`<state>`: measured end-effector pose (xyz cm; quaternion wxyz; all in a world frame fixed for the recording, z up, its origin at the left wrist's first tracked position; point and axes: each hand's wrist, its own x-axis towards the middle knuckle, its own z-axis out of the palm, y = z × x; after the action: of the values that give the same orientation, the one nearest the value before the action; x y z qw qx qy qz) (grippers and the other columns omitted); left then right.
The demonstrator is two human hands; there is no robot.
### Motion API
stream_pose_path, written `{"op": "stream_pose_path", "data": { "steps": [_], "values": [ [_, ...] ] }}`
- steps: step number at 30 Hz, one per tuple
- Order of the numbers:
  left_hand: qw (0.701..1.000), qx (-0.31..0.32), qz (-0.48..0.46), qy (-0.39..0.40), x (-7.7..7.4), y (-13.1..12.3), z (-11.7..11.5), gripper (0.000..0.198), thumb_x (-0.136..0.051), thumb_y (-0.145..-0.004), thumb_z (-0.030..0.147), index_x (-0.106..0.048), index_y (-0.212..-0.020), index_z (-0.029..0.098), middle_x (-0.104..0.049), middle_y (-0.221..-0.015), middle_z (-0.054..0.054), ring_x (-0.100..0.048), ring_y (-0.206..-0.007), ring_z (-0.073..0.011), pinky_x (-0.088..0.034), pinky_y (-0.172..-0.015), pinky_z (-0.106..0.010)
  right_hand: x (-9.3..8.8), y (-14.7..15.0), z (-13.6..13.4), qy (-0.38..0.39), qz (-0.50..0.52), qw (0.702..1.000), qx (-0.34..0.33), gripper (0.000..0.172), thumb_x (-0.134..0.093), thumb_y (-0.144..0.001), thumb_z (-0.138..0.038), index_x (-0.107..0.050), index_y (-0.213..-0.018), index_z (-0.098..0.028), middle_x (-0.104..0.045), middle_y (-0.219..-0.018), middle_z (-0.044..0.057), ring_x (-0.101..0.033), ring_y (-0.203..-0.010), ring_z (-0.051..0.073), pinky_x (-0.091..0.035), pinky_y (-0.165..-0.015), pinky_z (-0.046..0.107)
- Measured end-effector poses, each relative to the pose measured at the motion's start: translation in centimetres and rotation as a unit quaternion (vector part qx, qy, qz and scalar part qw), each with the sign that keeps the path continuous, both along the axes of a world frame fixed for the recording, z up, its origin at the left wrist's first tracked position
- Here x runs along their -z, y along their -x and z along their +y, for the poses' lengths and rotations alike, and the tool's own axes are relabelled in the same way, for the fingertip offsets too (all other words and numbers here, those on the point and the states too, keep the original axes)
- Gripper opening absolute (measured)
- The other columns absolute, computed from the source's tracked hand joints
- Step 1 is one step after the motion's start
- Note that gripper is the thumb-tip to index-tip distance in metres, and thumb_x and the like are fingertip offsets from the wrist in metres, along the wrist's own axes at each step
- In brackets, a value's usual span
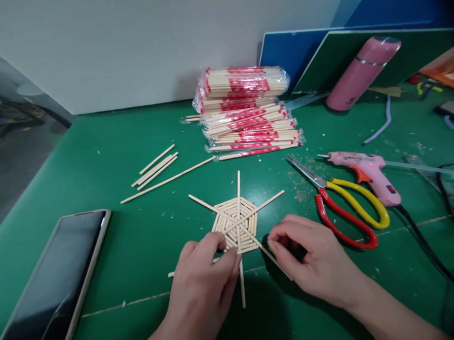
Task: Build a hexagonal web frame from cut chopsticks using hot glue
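A web-shaped frame of wooden chopsticks (239,202) lies flat on the green table, with several long spokes crossing at its centre and short pieces ringed around them. My left hand (204,277) covers its lower left part, thumb and fingers closed at the lower edge beside the spoke that points toward me. Just right of the web, my right hand (311,257) is in a pinch by the lower right spoke; whatever its fingertips hold, if anything, is hidden. Scissors (322,185) with red and yellow handles lie beyond the right hand, near a pink glue gun (367,170).
Loose chopsticks (156,171) lie at the left behind the web. Wrapped chopstick packs (249,113) are piled against the white wall. A phone (54,285) lies at the left, and a pink flask (362,74) leans at the back right. The glue gun's black cord (425,246) runs along the right.
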<state>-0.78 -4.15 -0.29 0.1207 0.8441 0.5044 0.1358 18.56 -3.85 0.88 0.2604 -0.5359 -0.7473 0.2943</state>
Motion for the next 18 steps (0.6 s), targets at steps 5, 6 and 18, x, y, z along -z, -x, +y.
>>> {"op": "stream_pose_path", "data": {
  "steps": [5, 6, 18],
  "values": [
    [0.999, 0.004, 0.013, -0.047, 0.2, -0.1, 0.2, 0.019, -0.043, -0.080, 0.022, -0.058, -0.070, 0.020, -0.050, -0.080, -0.003, -0.040, -0.064, -0.0145, -0.032, -0.057, -0.028, -0.9, -3.3, 0.9, -0.130, -0.021, 0.969, 0.211, 0.006, -0.053, -0.076, -0.024, -0.056, -0.080, -0.021, -0.056, -0.070, -0.002, -0.049, -0.059, 0.009, -0.040, -0.056, 0.020],
    [0.998, 0.001, 0.013, -0.056, 0.3, -0.1, 0.3, 0.019, -0.043, -0.080, 0.022, -0.058, -0.069, 0.020, -0.050, -0.078, -0.003, -0.040, -0.063, -0.0144, -0.032, -0.057, -0.028, -0.9, -4.7, 1.1, -0.137, -0.057, 0.948, 0.280, 0.012, -0.053, -0.076, -0.028, -0.056, -0.086, -0.022, -0.057, -0.073, -0.001, -0.050, -0.060, 0.010, -0.041, -0.058, 0.020],
    [0.987, 0.025, -0.104, -0.118, -0.8, 0.9, 0.5, 0.018, -0.045, -0.081, 0.016, -0.062, -0.077, 0.018, -0.060, -0.076, -0.005, -0.052, -0.068, -0.0154, -0.033, -0.060, -0.029, 0.9, -14.2, 1.9, -0.082, -0.218, 0.876, 0.423, 0.030, -0.051, -0.069, -0.040, -0.055, -0.089, -0.017, -0.058, -0.085, 0.010, -0.055, -0.070, 0.024, -0.044, -0.060, 0.036]
  ]
}}
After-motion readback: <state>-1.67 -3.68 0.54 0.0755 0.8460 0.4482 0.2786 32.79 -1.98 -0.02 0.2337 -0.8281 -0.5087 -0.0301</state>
